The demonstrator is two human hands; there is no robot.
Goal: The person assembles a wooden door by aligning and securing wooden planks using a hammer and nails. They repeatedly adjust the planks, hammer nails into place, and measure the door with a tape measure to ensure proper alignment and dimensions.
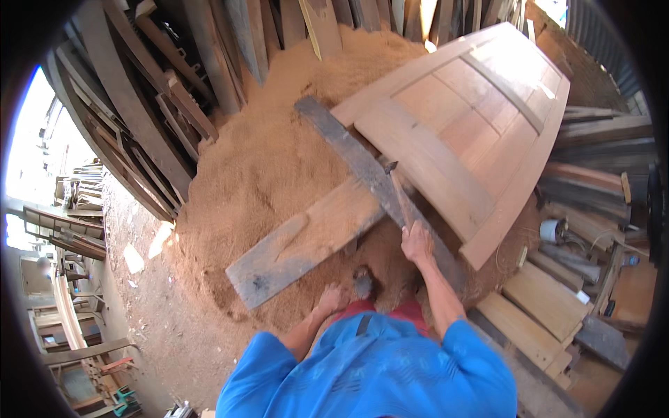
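Note:
My right hand (417, 242) is closed around the wooden handle of a hammer (400, 195). The hammer's small dark head lies over a long, dark, weathered beam (341, 143). My left hand (333, 299) hangs low beside my leg, its fingers loosely apart and nothing seen in them. In front of it, a pale plank (293, 244) with dark stains slants across the sawdust and meets the beam. To the right of the beam, a large panelled wooden door (446, 150) lies tilted, its near end close to my right hand.
A broad sawdust heap (244, 167) spreads under the planks. Curved timbers (132, 90) lean at the upper left. Stacked boards (536, 299) and a white container (550, 230) lie on the right. More lumber (66, 306) stands at the far left.

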